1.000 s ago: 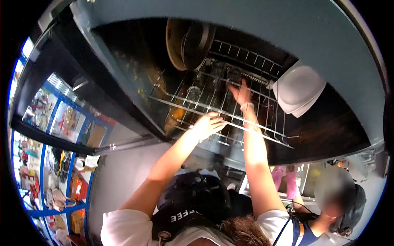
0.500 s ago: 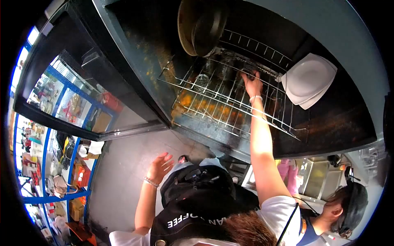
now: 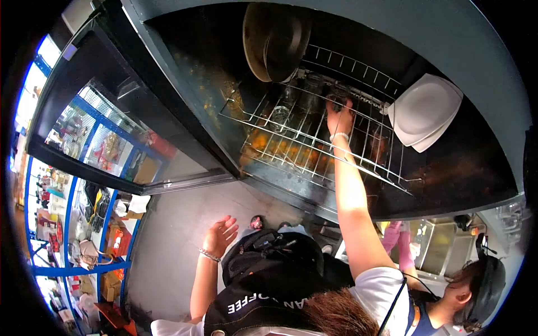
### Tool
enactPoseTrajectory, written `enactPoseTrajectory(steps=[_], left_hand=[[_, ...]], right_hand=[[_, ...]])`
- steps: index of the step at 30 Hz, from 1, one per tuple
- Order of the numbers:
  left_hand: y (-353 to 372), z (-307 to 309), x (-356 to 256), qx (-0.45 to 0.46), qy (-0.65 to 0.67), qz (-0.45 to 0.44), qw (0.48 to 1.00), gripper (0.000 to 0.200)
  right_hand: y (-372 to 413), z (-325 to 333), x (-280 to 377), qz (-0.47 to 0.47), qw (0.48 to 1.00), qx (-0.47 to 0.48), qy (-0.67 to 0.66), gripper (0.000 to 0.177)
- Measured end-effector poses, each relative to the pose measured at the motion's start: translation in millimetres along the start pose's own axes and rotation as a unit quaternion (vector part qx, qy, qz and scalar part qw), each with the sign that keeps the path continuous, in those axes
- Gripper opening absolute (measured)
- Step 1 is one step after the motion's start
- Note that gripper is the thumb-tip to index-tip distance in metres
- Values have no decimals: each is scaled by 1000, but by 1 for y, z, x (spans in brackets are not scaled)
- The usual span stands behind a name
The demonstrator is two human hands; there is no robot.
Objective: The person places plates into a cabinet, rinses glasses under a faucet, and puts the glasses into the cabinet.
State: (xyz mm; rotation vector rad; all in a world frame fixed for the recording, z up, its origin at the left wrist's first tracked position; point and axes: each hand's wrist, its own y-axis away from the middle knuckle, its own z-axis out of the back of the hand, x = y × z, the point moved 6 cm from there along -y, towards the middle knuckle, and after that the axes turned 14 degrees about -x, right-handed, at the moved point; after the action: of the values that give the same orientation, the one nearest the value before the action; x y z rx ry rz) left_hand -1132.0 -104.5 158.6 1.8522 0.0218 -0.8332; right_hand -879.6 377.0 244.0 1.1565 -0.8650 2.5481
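Note:
My right hand point(image 3: 339, 116) reaches deep into the cabinet over a wire rack point(image 3: 314, 131). Its fingers are closed round a clear drinking glass point(image 3: 338, 94) at the back of the rack, partly hidden by the hand. To the left, other clear glasses point(image 3: 280, 115) stand on the same wires. Down by the apron, my left hand point(image 3: 219, 236) hangs in the air, fingers spread and holding nothing.
White plates point(image 3: 421, 109) lean at the rack's right, large round dishes point(image 3: 274, 42) at its left. A glass door point(image 3: 129, 112) stands wide open. Blue shelving point(image 3: 84, 270) lines the left. A co-worker point(image 3: 476, 285) is close by on the right, near a metal sink point(image 3: 434, 246).
My right hand has shifted slightly left along the rack. The left hand has stayed nearly still, and the view has moved a little.

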Motion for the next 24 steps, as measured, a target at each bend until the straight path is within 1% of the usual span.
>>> enactPoseTrajectory(steps=[2, 3, 4, 6, 7, 8, 10, 12, 13, 14, 15, 16, 17, 18, 20, 22, 24], left_hand=[[-1, 6, 1, -8, 3, -7, 1000, 45], [0, 9, 0, -13, 7, -12, 1000, 45], [3, 15, 0, -20, 13, -18, 1000, 46], [9, 26, 0, -39, 32, -23, 998, 47], [12, 32, -1, -50, 46, -23, 997, 48], [12, 38, 1, -59, 60, -22, 996, 49], [6, 51, 6, -60, 84, -19, 995, 49], [6, 69, 11, -75, 118, -22, 990, 50], [3, 80, 14, -61, 132, -28, 989, 50], [10, 85, 9, -74, 137, -33, 987, 49], [15, 94, 5, -79, 145, -35, 986, 47], [18, 107, 0, -84, 154, -39, 984, 46], [21, 124, -2, -88, 166, -57, 981, 46], [23, 144, -4, -92, 176, -75, 977, 47], [30, 186, -5, -102, 210, -100, 967, 46], [43, 236, -11, -111, 251, -115, 955, 44], [63, 298, -13, -130, 300, -139, 935, 40]], right_hand=[[0, -4, -3, -20, 999, 31, 11, 85], [-1, -10, -10, -12, 999, 38, -4, 89], [-3, -18, -18, -3, 999, 43, 15, 91], [-1, -18, -24, 67, 996, -17, -63, 97], [2, -16, -29, 68, 996, 3, -61, 101], [4, -16, -35, 48, 992, 50, -109, 100], [22, 20, -20, 170, 981, -7, -89, 92], [51, 43, -22, 177, 984, 20, 7, 79], [80, 53, -25, 278, 960, -23, 20, 68], [110, 70, -20, 103, 973, 5, -206, 61], [144, 99, -1, 136, 980, -14, -144, 51], [184, 117, 6, 194, 967, -23, -163, 43], [225, 134, 23, 143, 960, 11, -241, 36], [266, 142, 30, 193, 950, 34, -244, 33], [355, 140, 53, 240, 908, 182, -292, 36], [446, 131, 103, 276, 836, 296, -370, 35], [523, 133, 185, 427, 744, 358, -369, 29]])
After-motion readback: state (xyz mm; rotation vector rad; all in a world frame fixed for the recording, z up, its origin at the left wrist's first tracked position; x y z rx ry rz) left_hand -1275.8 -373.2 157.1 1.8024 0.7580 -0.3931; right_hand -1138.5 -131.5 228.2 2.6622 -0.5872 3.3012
